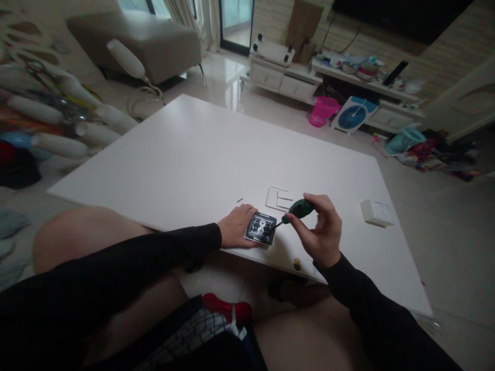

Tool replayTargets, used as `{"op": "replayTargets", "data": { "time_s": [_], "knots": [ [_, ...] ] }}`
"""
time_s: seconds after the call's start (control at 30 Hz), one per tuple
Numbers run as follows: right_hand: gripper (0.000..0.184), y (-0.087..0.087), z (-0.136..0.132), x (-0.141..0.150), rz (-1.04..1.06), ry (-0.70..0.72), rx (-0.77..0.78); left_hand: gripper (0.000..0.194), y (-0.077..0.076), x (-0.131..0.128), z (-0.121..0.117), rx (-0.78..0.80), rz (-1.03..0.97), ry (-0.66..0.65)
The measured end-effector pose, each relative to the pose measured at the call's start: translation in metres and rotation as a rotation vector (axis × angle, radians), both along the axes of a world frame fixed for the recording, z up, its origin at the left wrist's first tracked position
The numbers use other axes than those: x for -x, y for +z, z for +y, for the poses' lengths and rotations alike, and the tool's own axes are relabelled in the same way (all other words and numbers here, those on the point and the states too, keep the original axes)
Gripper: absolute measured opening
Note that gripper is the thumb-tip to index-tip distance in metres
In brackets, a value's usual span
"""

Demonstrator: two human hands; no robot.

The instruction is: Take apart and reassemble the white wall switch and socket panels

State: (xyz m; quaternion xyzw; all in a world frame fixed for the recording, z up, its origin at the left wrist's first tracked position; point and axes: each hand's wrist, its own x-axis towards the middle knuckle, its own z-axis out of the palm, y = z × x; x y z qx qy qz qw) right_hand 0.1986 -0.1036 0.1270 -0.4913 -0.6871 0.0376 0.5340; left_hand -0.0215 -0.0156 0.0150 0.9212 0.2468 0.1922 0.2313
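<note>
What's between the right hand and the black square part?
In the head view, a green screwdriver: the right hand grips its handle, its shaft reaches the black square part.

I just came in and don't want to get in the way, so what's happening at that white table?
A person is working on a small square black device at the near edge of the white table. Their left hand steadies it, while the right hand holds a green-handled screwdriver with its shaft reaching to the device. A thin frame lies just beyond, and a white box sits off to the right.
</note>
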Motion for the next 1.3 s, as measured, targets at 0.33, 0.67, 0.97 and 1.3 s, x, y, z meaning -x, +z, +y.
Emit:
{"op": "replayTargets", "data": {
  "time_s": [0.33,0.67,0.97,1.3],
  "knots": [
    [0.056,0.0022,-0.0015,-0.0007,-0.033,0.04,0.026,0.083,-0.0019,-0.0002,0.0001,-0.017,0.005,-0.001],
    [0.056,0.0064,-0.005,-0.0005,0.063,0.106,0.15,0.086,-0.0048,0.0007,0.001,-0.008,0.002,-0.003],
    [0.053,0.0046,-0.002,-0.0035,0.082,-0.04,0.098,0.085,-0.0041,0.0016,0.0018,-0.004,0.007,-0.015],
    [0.044,0.0063,0.0004,-0.0043,0.011,-0.092,0.028,0.086,-0.006,0.0018,0.0012,-0.008,0.006,-0.018]
  ]
}}
